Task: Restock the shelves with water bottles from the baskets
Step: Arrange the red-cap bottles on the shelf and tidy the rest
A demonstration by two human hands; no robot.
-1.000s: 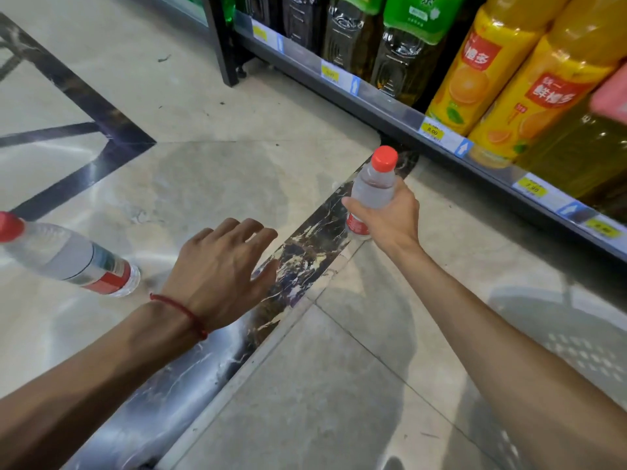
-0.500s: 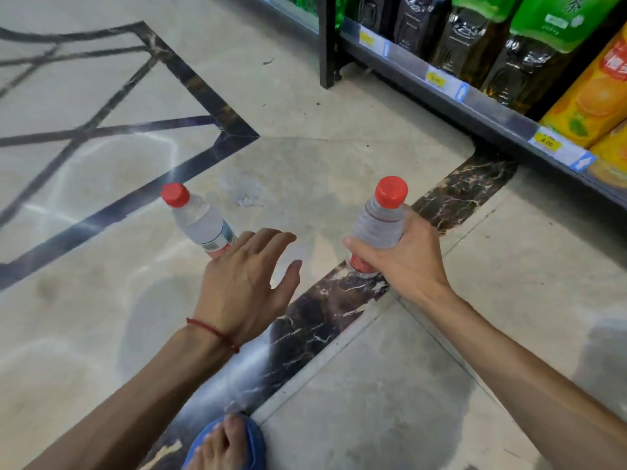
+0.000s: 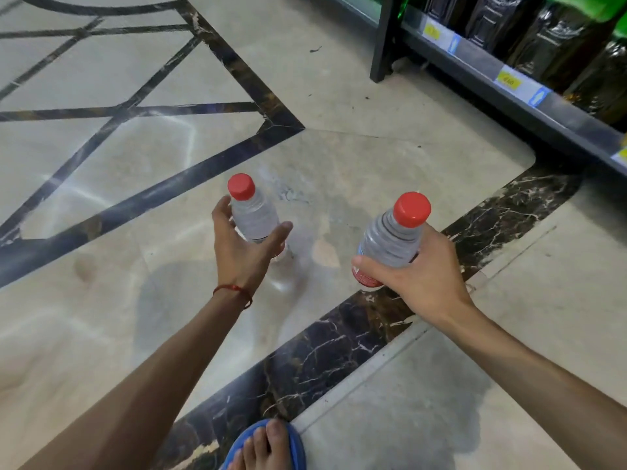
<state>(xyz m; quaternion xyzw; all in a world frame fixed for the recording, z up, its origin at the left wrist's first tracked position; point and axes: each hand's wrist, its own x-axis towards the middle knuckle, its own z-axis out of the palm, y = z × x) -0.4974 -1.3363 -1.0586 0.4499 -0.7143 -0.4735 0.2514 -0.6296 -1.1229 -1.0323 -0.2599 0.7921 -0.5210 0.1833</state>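
My right hand [image 3: 425, 278] grips a clear water bottle [image 3: 390, 244] with a red cap and red label, holding it upright above the dark marble strip. A second red-capped water bottle [image 3: 252, 217] stands on the beige floor. My left hand [image 3: 242, 244], with a red string at the wrist, wraps round this bottle's body, fingers on its left side and thumb on its right. The shelf [image 3: 509, 86] runs along the upper right, with yellow price tags on its edge. No basket is in view.
Dark bottles [image 3: 556, 42] fill the shelf row at the top right, and a black shelf post [image 3: 383, 45] stands on the floor. My foot in a blue sandal [image 3: 268, 446] is at the bottom edge. Beige tiles with dark inlay lines spread to the left.
My view has swung left and down. My left hand reached forward and closed round the bottle on the floor. My right hand kept holding its bottle.
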